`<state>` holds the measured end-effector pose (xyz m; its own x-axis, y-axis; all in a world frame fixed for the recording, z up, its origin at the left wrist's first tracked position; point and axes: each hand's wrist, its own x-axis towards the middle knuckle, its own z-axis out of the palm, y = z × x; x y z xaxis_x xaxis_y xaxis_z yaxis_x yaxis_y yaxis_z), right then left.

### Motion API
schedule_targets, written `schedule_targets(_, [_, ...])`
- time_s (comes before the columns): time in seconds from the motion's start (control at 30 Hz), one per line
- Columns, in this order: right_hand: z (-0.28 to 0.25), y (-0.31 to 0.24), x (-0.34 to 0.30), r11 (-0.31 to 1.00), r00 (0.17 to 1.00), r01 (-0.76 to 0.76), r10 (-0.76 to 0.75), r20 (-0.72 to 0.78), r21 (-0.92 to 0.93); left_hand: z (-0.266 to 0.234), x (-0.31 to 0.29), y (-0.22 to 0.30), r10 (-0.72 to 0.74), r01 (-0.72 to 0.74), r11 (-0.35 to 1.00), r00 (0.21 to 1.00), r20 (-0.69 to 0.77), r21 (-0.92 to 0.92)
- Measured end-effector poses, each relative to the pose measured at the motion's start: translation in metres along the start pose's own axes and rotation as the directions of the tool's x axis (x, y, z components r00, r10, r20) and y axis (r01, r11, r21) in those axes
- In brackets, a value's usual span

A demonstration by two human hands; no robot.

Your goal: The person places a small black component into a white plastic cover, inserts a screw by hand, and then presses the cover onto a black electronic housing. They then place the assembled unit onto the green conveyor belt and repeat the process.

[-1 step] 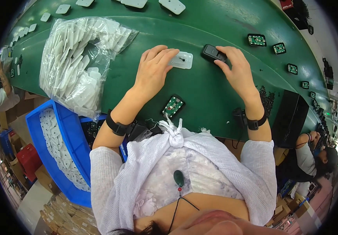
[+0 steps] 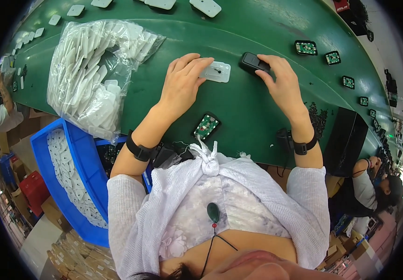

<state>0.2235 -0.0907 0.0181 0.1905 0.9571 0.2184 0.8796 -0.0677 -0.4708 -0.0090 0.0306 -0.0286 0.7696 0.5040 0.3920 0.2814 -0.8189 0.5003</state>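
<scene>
My left hand (image 2: 182, 84) grips the left end of a translucent white plastic plate (image 2: 220, 73), its fingers lying over that end. A small dark piece lies along the middle of the plate. To the right, thumb and fingers of my right hand (image 2: 280, 77) close around one end of a black plastic case (image 2: 250, 62) with rounded corners. A gap of green table separates plate and case. Nearer my body rests a green circuit board in a black shell (image 2: 207, 125), touched by neither hand. The hidden undersides of plate and case cannot be made out.
A clear bag of white plates (image 2: 87, 77) lies at left on the green table (image 2: 248, 112). Below it stands a blue bin (image 2: 99, 184) of white parts. Boards in black shells (image 2: 306, 47) line the right; a black box (image 2: 346, 135) and small black parts (image 2: 318, 114) sit nearer.
The white plate sits very slightly further right, and the black case a touch further left. Both hands keep their places and grips.
</scene>
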Motion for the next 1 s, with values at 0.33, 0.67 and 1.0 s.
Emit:
schedule_targets(0.33, [0.034, -0.047, 0.013, 0.962, 0.971, 0.237, -0.24, 0.006, 0.132, -0.004, -0.007, -0.002, -0.11, 0.09, 0.952, 0.993, -0.052, -0.293])
schedule_targets(0.67, [0.048, -0.052, 0.01, 0.969, 0.969, 0.247, -0.247, 0.014, -0.025, -0.002, -0.014, -0.009, -0.037, 0.039, 0.997, 0.999, 0.031, -0.067])
schedule_targets(1.0, [0.038, -0.033, 0.031, 0.838, 0.944, -0.3, 0.191, 0.271, 0.456, 0.01, 0.0, -0.005, -0.062, 0.053, 0.987, 0.997, 0.051, 0.152])
